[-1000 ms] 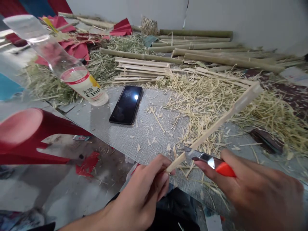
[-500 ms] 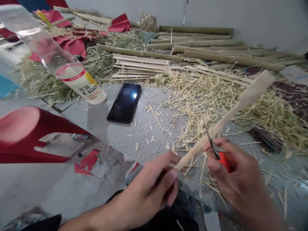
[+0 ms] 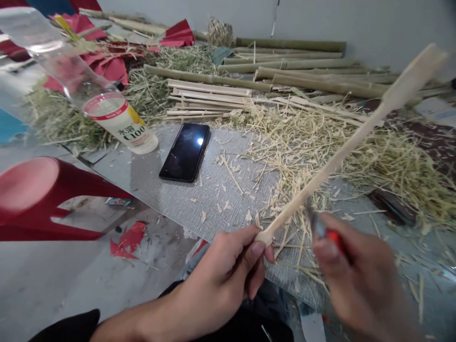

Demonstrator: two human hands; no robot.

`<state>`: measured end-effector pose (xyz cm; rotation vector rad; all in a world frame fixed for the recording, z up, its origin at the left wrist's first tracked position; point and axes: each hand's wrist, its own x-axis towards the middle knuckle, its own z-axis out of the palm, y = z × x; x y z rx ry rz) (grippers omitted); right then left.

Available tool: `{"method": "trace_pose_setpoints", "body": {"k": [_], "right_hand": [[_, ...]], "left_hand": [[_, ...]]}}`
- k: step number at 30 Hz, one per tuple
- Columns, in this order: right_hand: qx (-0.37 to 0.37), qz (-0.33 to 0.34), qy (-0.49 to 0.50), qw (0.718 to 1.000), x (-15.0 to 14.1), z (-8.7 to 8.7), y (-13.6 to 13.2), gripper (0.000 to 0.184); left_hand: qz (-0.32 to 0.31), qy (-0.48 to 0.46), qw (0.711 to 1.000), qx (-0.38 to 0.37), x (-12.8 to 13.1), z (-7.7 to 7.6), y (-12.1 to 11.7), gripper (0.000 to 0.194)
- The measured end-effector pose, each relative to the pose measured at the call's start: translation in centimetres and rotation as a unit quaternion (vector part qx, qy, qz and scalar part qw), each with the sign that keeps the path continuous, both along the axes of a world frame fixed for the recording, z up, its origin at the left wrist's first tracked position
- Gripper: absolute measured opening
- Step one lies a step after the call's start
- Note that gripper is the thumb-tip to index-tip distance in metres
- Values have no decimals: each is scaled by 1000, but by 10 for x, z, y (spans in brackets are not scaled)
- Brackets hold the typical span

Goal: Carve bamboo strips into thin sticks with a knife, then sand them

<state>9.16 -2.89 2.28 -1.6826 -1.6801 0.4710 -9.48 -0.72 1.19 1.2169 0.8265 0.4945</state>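
Note:
My left hand (image 3: 238,266) is closed around the lower end of a pale bamboo strip (image 3: 329,167), pinching it between thumb and fingers. The strip slants up to the right, slim along its middle and broader at its far end. In my right hand (image 3: 356,270) is a red-handled knife (image 3: 337,240), its short blade blurred by motion. The blade is just below the strip; whether it touches cannot be told. Bamboo shavings (image 3: 302,156) lie on the grey table (image 3: 178,204) under and behind both hands.
A black phone (image 3: 184,153) and a clear bottle (image 3: 117,118) are on the table. Bamboo poles (image 3: 306,80) and split sticks (image 3: 210,92) lie along the back. Red paper (image 3: 107,66) is at back left, a red stool (image 3: 71,199) at left, a dark flat object (image 3: 392,206) at right.
The bamboo strip's far end has risen to the upper right. My right hand with the knife has shifted slightly right and down, away from the strip. My left hand stays almost in place.

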Motion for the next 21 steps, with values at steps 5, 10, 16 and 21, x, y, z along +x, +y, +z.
{"method": "trace_pose_setpoints", "body": {"k": [5, 10, 16, 21], "right_hand": [[45, 48, -163, 984, -9, -13, -17, 53], [59, 27, -213, 975, -14, -18, -24, 52], [60, 25, -299, 952, -13, -4, -21, 55], [90, 51, -305, 947, -6, -3, -20, 53]], "left_hand": [[30, -17, 995, 90, 2, 0, 2, 34], [39, -24, 988, 149, 2, -2, -2, 27], [9, 40, 981, 191, -5, 5, -6, 26], [1, 48, 981, 189, -6, 9, -4, 28]]}}
